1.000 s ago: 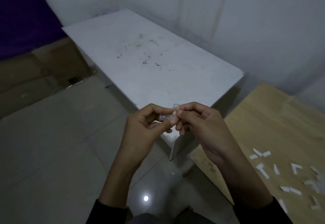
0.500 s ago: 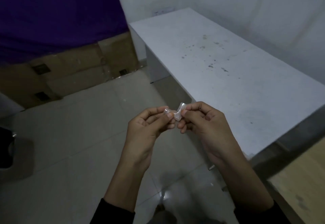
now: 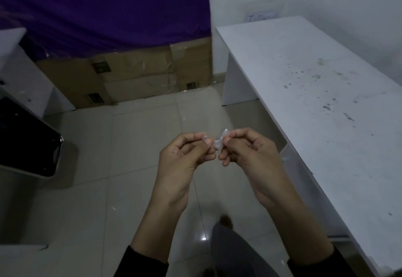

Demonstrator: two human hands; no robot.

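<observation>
Two bare hands meet at the centre of the frame, above the pale tiled floor (image 3: 130, 168). Between them is a small clear crumpled strip of plastic film (image 3: 218, 143), held in the air and touching no surface.

The left hand (image 3: 180, 159) pinches the strip's left end between thumb and forefinger, with its other fingers curled underneath. The right hand (image 3: 250, 157) pinches the right end the same way. Each grip is pressed together on the film, and only a short sagging span shows between the two sets of fingertips.

The strip's long axis runs left to right across the frame, from one grip to the other, and its right tip stands up slightly above the right thumb. Neither hand is nearer, since both hold it alike. Whether it is tape or a backing film is too small and dim to tell.

The work looks like stretching or peeling the film, so the coming move likely turns on drawing the hands apart along that left-right line.

Along the right of the frame stands a long white table with dark specks (image 3: 315, 102), well apart from the strip. At upper left a purple cloth (image 3: 108, 4) hangs above brown cardboard boxes (image 3: 130, 76).
</observation>
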